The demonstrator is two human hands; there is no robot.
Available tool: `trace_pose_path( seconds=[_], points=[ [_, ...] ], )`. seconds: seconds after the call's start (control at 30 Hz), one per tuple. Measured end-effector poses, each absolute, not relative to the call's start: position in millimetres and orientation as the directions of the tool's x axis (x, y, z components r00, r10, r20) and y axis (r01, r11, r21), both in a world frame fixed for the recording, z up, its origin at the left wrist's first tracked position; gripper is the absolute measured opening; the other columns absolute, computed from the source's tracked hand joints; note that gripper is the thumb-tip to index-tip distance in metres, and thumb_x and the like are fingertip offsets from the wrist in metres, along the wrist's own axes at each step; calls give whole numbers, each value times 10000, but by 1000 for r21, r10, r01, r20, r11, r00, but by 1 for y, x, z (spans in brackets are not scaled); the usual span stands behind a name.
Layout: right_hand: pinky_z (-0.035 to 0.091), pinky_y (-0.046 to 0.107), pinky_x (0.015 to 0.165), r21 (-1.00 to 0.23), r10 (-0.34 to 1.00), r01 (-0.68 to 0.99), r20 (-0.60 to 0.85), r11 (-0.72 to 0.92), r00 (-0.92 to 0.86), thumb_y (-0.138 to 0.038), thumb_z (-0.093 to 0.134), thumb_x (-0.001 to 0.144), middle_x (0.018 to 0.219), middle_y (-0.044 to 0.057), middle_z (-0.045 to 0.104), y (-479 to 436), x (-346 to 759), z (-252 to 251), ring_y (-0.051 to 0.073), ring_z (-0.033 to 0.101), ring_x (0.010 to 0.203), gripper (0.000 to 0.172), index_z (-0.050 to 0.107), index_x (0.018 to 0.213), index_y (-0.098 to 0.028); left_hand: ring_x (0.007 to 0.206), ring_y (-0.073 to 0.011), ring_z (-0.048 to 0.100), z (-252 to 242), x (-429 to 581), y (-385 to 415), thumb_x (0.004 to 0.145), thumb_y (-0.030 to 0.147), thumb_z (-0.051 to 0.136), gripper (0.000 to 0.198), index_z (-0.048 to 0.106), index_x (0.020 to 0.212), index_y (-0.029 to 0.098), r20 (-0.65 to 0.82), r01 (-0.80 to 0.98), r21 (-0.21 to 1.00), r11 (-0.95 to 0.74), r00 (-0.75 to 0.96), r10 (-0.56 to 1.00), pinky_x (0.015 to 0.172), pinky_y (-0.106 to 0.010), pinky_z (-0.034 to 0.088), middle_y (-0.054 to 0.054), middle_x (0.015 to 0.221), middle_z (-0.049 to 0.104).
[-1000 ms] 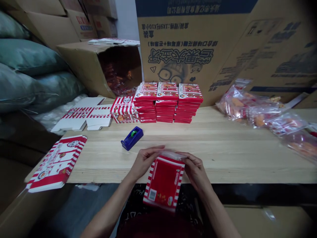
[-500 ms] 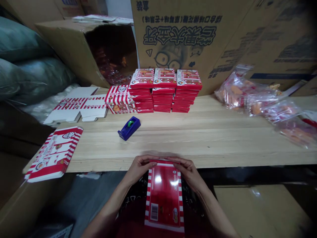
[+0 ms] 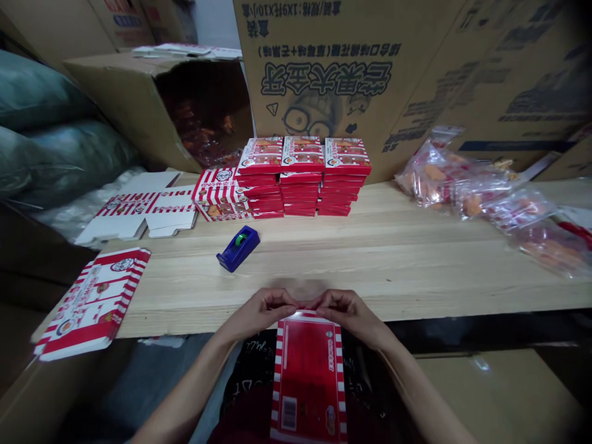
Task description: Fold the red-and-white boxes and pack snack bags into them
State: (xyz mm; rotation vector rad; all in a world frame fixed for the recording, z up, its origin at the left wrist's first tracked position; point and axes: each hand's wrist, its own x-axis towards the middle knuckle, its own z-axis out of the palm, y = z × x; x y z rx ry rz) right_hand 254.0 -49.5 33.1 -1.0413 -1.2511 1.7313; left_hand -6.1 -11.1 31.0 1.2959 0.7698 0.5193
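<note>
Cardboard cartons [image 3: 351,74] line the back of the room, one open carton [image 3: 124,105] lies on its side with bagged snacks inside, and grey-green sacks [image 3: 41,105] bulge along the left. On the far side of the wooden table [image 3: 398,265] stand three stacks of red boxes [image 3: 303,179], with a striped box [image 3: 221,196] touching the leftmost stack. Unfolded blanks [image 3: 143,213] lie further left, and another blank [image 3: 90,302] sits at the table's left corner, jutting past the edge. Clear bags of snacks [image 3: 472,191] are heaped on the right, and a blue tape dispenser [image 3: 237,248] stands alone mid-table.

At the table's front edge, the left hand [image 3: 259,314] and right hand [image 3: 351,314] come together, their fingertips [image 3: 289,303] curled inward and nearly meeting. Both grips are closed on the top edge of a flat box [image 3: 308,382], red with striped white-and-red sides and a barcode low on its face. It hangs upright below the hands, off the table, in front of the person's dark shirt [image 3: 245,376]. A blurred patch of clear film [image 3: 298,287] shows just above the fingers, too faint to make out.
</note>
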Motion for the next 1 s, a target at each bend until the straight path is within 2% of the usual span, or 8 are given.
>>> trace_pose_path(
  seconds=[0.17,0.3,0.4,0.57,0.73,0.83,0.9,1.0],
  points=[
    [561,373,899,-956,841,-75,-211,-284,-497,-384,809,844,1064,25,814,-35,252,38,183,747,943,260,786,1077,-271,930,-189,712,44,2,4,845,366,803,339,756,1129,187,-243,89,961,264,726,643,828,-298,499,-98,1082,788],
    [538,285,707,-967,837,17,-228,-253,-497,-366,772,874,896,-2,824,-32,256,37,137,703,721,199,819,1045,-276,714,-153,672,44,5,7,875,393,755,244,814,1006,196,-260,158,965,210,703,663,682,-257,467,-59,877,803],
    [485,250,631,-970,844,40,-227,-239,-486,-370,749,891,806,-14,804,-32,255,37,115,647,651,197,828,1038,-266,673,-153,660,41,5,6,864,392,756,236,830,978,200,-255,157,966,204,688,679,653,-256,468,-64,853,808],
    [446,238,579,-978,855,39,-199,-206,-479,-395,784,854,735,-22,778,-31,253,40,113,603,609,190,842,970,-257,634,-155,638,46,3,5,855,384,743,221,843,932,203,-242,207,969,135,679,693,626,-258,470,-52,803,802],
    [471,238,565,-977,841,45,-204,-210,-500,-401,790,855,722,-11,784,-28,251,36,106,604,566,191,843,958,-249,610,-153,600,53,1,4,900,342,680,226,849,952,201,-200,291,957,-12,685,700,599,-248,446,-32,757,777],
    [557,280,648,-991,844,75,-136,-114,-519,-367,724,920,759,-26,794,-32,251,41,133,665,639,158,830,999,-280,590,-151,590,60,-3,1,944,322,627,246,845,993,219,-155,301,948,-102,718,679,575,-239,442,-9,729,763],
    [607,377,838,-995,835,91,-83,-40,-543,-339,636,986,909,-13,822,-39,253,50,183,738,834,205,804,1099,-308,600,-161,613,67,-8,-4,973,317,592,270,834,1050,226,-127,299,943,-149,733,668,575,-242,467,-1,739,769],
    [482,532,1126,-990,838,136,-39,43,-545,-288,584,1019,1255,4,766,-55,258,64,251,684,1217,311,706,1295,-361,831,-223,734,77,-17,-15,997,313,578,292,782,1199,258,-100,303,934,-191,733,672,754,-296,571,-23,991,818]
  ],
)
